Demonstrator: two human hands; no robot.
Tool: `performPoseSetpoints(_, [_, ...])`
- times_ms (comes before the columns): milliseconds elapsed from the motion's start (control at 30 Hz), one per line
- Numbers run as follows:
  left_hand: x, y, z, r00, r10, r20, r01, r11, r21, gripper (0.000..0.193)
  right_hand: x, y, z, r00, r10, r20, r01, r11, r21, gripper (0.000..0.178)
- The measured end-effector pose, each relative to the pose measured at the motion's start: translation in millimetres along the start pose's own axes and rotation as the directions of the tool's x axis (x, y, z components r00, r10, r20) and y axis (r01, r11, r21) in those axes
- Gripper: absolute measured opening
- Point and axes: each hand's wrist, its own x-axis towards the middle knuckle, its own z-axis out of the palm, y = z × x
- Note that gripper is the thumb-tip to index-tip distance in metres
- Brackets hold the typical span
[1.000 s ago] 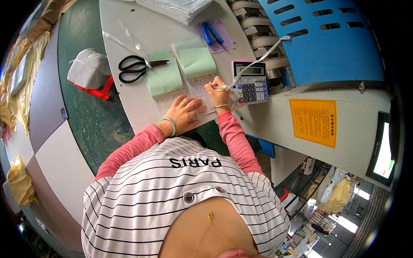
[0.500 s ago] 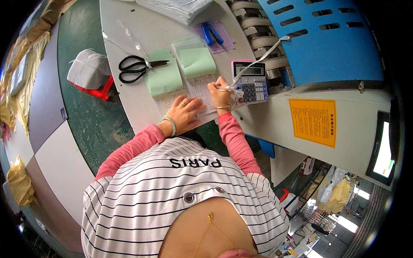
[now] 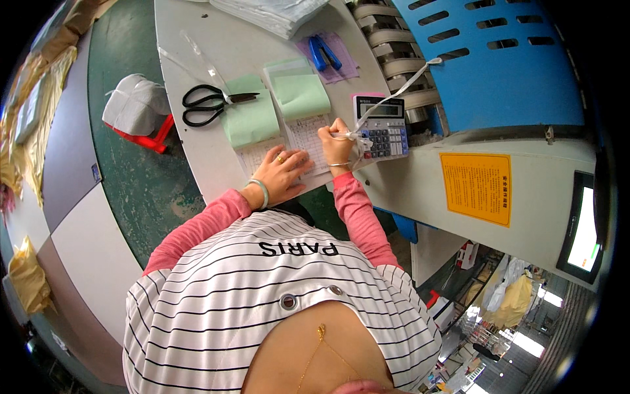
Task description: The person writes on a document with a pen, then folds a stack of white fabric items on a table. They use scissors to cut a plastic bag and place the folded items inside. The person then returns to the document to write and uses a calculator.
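Observation:
My left hand (image 3: pixel 283 172) lies flat on a white printed form (image 3: pixel 300 141) on the pale work table (image 3: pixel 197 39), fingers spread, holding the sheet down. My right hand (image 3: pixel 338 139) grips a pen over the form's right edge, right beside a grey calculator (image 3: pixel 382 125). Two green pads (image 3: pixel 298 95) lie above the form, partly covering it.
Black scissors (image 3: pixel 210 105) lie left of the pads. A blue stapler (image 3: pixel 323 52) rests on a purple sheet farther back. A stack of white papers (image 3: pixel 269 10) sits at the far edge. A blue and grey machine (image 3: pixel 499 85) with rollers stands right; a white bundle (image 3: pixel 134 105) lies on the green floor.
My right hand with the pen has shifted slightly along the form beside the calculator. My left hand stays pressed on the sheet.

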Motion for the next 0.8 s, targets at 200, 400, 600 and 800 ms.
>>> performPoseSetpoints(200, [0,0,0,1.0,0.005,0.005,-0.005,1.0,0.0,0.062,0,0,1,1.0,-0.009,-0.016,0.01,1.0,0.014,0.026])
performPoseSetpoints(400, [0,0,0,1.0,0.002,0.009,-0.002,1.0,0.009,0.062,-3,0,-1,0.999,-0.006,-0.037,0.01,0.994,0.109,0.027])
performPoseSetpoints(600, [0,0,-1,1.0,0.005,0.012,-0.004,1.0,-0.005,0.062,-6,4,-4,0.996,-0.026,0.082,0.016,0.992,0.123,0.028])
performPoseSetpoints(800, [1,0,-1,1.0,-0.006,0.022,0.006,1.0,-0.01,0.061,-6,-2,-4,0.995,-0.037,0.097,0.032,0.998,0.059,0.027])
